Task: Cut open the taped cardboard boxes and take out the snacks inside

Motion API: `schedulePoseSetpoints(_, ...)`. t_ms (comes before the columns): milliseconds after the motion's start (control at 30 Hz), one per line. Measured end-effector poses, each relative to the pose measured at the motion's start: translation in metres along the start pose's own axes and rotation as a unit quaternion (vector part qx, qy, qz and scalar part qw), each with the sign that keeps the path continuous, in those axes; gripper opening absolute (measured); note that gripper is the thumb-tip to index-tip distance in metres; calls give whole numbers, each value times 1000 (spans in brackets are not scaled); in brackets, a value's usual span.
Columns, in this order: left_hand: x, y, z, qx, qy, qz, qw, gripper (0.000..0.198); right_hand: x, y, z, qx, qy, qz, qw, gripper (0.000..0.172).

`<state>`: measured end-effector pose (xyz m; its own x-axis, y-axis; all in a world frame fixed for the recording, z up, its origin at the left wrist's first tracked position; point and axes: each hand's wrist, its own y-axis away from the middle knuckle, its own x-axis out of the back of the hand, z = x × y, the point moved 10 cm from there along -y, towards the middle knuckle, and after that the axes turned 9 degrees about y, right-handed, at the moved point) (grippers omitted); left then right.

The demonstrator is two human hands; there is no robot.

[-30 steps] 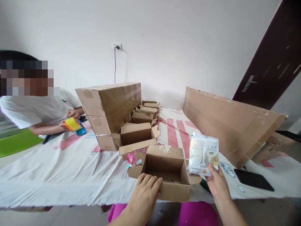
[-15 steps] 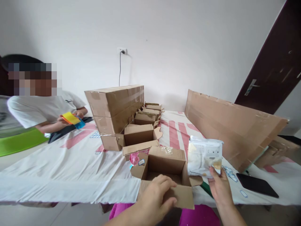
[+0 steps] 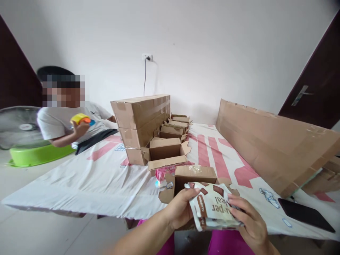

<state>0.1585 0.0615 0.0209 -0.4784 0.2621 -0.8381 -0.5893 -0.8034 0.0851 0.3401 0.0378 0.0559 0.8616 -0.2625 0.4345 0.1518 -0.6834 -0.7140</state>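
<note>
Both my hands grip a pale food pouch (image 3: 215,205) with brown print, its lettering upside down to me. My left hand (image 3: 180,209) is closed on its left side, thumb on top. My right hand (image 3: 249,219) holds the right edge, fingers across the front. The pouch is held over the near side of an open cardboard box (image 3: 195,173), hiding much of its opening. Just left of that box lies a pink package (image 3: 163,173), partly covered by box flaps.
Several open cardboard boxes (image 3: 166,147) run back in a row beside a tall stack of taped cartons (image 3: 143,113). At right stand a large cardboard panel (image 3: 271,141) and a black tablet (image 3: 306,214). A person (image 3: 71,124) at left holds a yellow object (image 3: 79,118).
The pouch has moved left from beside the box to over it and now shows its printed side. My left hand has left the box flap and taken hold of the pouch.
</note>
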Motion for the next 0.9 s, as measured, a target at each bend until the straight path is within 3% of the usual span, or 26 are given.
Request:
schedulePoseSetpoints(100, 16, 2, 11, -47, 16, 44, 998, 29, -5, 0, 0, 13, 47, 2, 999, 31)
schedulePoseSetpoints(200, 30, 5, 20, -72, -14, 80, 994, 24, -12, 4, 20, -61, 57, -10, 996, 49)
schedulePoseSetpoints(300, 32, 8, 26, -90, -29, 91, 991, 38, -25, 13, 41, -176, -49, -45, 982, 85)
schedulePoseSetpoints(400, 25, 8, 28, -96, -42, 77, 992, 47, -35, 18, 48, -281, -226, -24, 932, 100)
schedulePoseSetpoints(500, 25, 7, 23, -102, -41, 75, 991, 66, -49, 15, 45, -341, -308, -34, 887, 91)
schedulePoseSetpoints(567, 24, 5, 17, -95, -65, 60, 992, 72, -55, 12, 42, -359, -292, -55, 885, 76)
schedulePoseSetpoints(667, 22, 3, 9, -76, -127, 24, 989, 65, -55, 12, 42, -372, -264, -45, 889, 59)
schedulePoseSetpoints(900, 13, 12, 28, -161, -245, 27, 956, 65, -52, 18, 43, -389, -301, 46, 869, 52)
